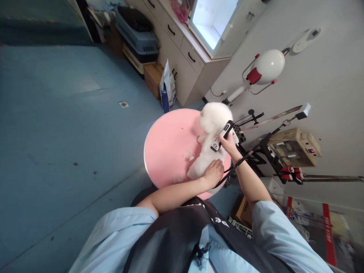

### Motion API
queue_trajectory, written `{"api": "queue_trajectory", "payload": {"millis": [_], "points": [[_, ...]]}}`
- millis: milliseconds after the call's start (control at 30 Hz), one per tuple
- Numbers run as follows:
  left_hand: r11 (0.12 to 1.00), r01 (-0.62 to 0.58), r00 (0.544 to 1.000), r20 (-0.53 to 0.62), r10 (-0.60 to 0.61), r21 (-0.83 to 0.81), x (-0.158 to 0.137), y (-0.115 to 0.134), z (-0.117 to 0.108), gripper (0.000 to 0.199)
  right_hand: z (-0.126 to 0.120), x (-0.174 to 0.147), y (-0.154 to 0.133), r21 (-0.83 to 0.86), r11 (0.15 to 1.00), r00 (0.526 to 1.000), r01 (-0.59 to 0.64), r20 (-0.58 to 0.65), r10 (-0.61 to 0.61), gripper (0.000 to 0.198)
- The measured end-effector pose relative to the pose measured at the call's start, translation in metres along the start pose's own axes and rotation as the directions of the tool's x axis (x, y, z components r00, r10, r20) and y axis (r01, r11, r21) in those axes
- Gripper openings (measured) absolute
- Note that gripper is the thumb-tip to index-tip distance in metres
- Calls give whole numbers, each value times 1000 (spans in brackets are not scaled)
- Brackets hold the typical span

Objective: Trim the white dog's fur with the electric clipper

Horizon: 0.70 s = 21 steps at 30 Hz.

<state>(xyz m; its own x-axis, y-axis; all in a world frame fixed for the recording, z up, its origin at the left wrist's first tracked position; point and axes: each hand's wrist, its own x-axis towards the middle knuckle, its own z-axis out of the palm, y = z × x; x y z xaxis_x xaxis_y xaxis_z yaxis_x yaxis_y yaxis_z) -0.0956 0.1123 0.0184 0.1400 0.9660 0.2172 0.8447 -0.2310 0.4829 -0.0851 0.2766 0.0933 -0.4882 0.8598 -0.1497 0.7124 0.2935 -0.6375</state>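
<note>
A fluffy white dog (214, 118) is on a round pink table (167, 148), its head toward the far side. My right hand (229, 145) is closed around a black and white hair clipper (222, 135), whose head rests on or just over the dog's back. Against the dog's rear lies my left hand (214, 172), palm down, fingers stretched over the fur. A black strap (241, 159) runs past my right forearm down to the table's near edge. Small tufts of white fur (191, 156) lie on the tabletop.
Behind the table stand a blue and white bag (167, 89), a cardboard box (153, 79), a pet carrier (138, 32) and drawers (182, 49). To the right are a white blower on an arm (267, 67), a metal pole (273, 118) and a glass-fronted cabinet (295, 148).
</note>
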Motion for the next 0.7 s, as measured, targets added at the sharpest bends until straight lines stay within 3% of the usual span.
{"api": "queue_trajectory", "payload": {"millis": [100, 300, 433, 600, 700], "points": [[1000, 5, 1000, 23, -5, 0, -1, 2, -1, 43, 3, 1, -1, -24, 1000, 999, 19, -30, -19, 28], [999, 9, 999, 53, -7, -37, 0, 5, -6, 44, 29, -29, -10, -66, 996, 992, 67, 110, -59, 27], [1000, 26, 993, 117, -25, -8, -1, 6, -13, 46, 29, -40, -14, -32, 990, 972, 137, 195, -128, 29], [1000, 2, 996, 94, 0, -22, -5, 8, -16, 46, 20, -31, -11, -20, 989, 986, 145, -82, -147, 29], [999, 14, 996, 86, -10, -53, -6, 10, -12, 42, 26, -37, -11, -67, 988, 989, 139, -34, -142, 28]]}}
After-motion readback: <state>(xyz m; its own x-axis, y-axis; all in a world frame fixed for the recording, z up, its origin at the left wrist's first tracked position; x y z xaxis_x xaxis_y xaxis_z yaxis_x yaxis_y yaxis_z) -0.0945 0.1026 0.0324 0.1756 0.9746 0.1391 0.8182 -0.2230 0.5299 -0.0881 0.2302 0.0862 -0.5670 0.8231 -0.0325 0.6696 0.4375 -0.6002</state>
